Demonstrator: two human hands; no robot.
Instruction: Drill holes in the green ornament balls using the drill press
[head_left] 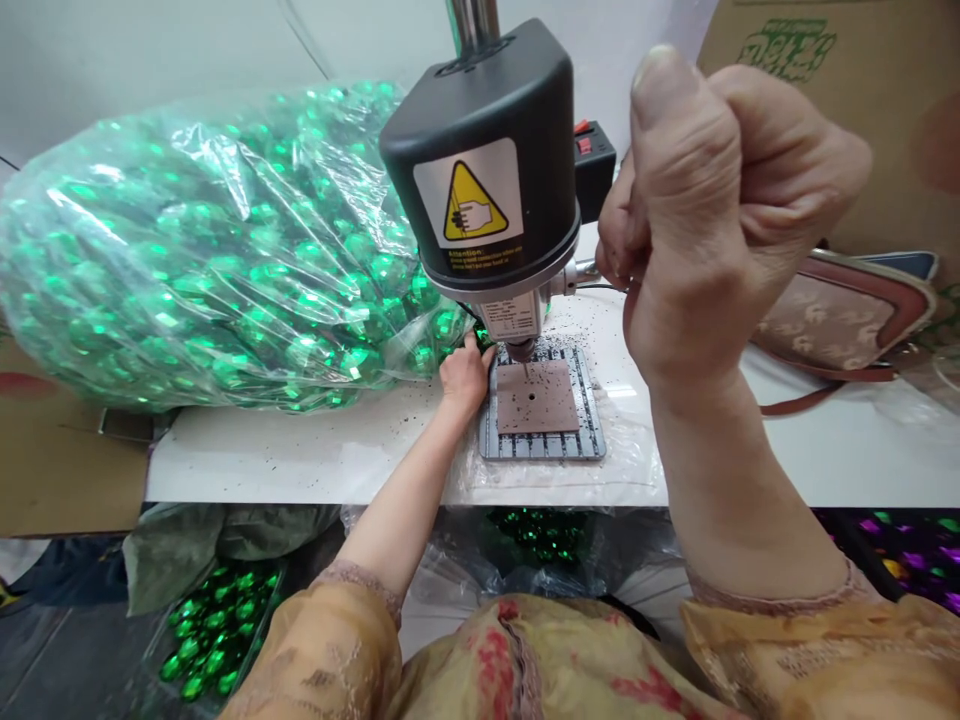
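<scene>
A black drill press [480, 170] with a yellow warning label stands in the middle. Its drill bit [526, 370] points down at a brown board [540, 410] with a dark hole, lying on a slotted metal base [592, 440]. My right hand [712, 200] is raised in a fist, thumb up, closed round the press's feed lever [585, 272]; the grip itself is hidden. Left of the base, my left hand [463, 378] reaches towards shiny green beads [442, 325], index finger and thumb apart. No bead shows in it; its other fingers are partly hidden.
A big clear bag [202, 250] of green beads fills the back left. Dark shavings litter the white table [300, 450]. A patterned handbag [832, 310] and a cardboard box [862, 130] stand at right. Below the table edge are containers of green beads [210, 630].
</scene>
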